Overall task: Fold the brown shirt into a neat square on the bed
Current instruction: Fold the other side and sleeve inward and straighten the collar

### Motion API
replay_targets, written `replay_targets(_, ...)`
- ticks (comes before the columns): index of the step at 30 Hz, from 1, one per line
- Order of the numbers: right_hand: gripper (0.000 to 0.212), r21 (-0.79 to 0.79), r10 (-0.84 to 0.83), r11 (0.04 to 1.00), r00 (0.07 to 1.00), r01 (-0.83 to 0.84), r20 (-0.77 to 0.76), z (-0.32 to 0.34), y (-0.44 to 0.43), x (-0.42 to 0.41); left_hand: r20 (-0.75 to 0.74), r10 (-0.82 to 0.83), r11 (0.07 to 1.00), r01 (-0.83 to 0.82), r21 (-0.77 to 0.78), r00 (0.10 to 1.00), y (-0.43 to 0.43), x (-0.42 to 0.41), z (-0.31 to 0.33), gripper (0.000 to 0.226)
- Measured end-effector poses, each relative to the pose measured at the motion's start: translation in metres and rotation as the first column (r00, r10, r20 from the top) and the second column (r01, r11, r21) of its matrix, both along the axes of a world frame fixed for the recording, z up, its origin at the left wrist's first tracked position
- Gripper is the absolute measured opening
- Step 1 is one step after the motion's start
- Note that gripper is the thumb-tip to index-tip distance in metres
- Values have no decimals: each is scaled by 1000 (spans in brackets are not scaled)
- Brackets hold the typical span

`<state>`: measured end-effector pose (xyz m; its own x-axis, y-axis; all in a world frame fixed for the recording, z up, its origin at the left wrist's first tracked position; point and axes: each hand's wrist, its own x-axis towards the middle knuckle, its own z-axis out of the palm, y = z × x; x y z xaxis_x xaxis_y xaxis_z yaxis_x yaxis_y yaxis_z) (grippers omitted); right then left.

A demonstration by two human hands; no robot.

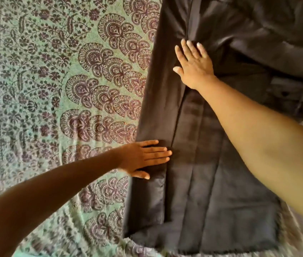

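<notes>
Bedroom, patterned bedspread (pixel 54 89) covering bed

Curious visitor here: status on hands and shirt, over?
Left hand open, flat on folded side flap. Right hand open, pressing higher up. Brown shirt partly folded on bedspread; nothing obstructing.

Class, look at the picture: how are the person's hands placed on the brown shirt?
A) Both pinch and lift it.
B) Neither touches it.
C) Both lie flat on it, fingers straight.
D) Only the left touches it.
C: the left hand and the right hand both rest flat, fingers straight, on the brown shirt spread on the bedspread.
</notes>
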<state>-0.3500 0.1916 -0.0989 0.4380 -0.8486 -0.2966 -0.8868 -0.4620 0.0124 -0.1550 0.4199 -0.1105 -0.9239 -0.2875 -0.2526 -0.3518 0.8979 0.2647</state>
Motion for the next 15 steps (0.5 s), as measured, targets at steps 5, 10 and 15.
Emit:
replay_targets(5, 62, 40, 96, 994, 978, -105, 188, 11, 79, 12, -2, 127, 992, -127, -18, 992, 23, 2, 7, 63)
replay_targets(10, 69, 144, 75, 985, 984, -99, 163, 0, 162, 4, 35, 181, 983, -181, 0, 983, 47, 4, 8, 63)
replay_targets(15, 62, 156, 17, 987, 993, -36, 117, 1, 162, 11, 18, -16, 998, 15, 59, 1000, 150, 15, 2, 57)
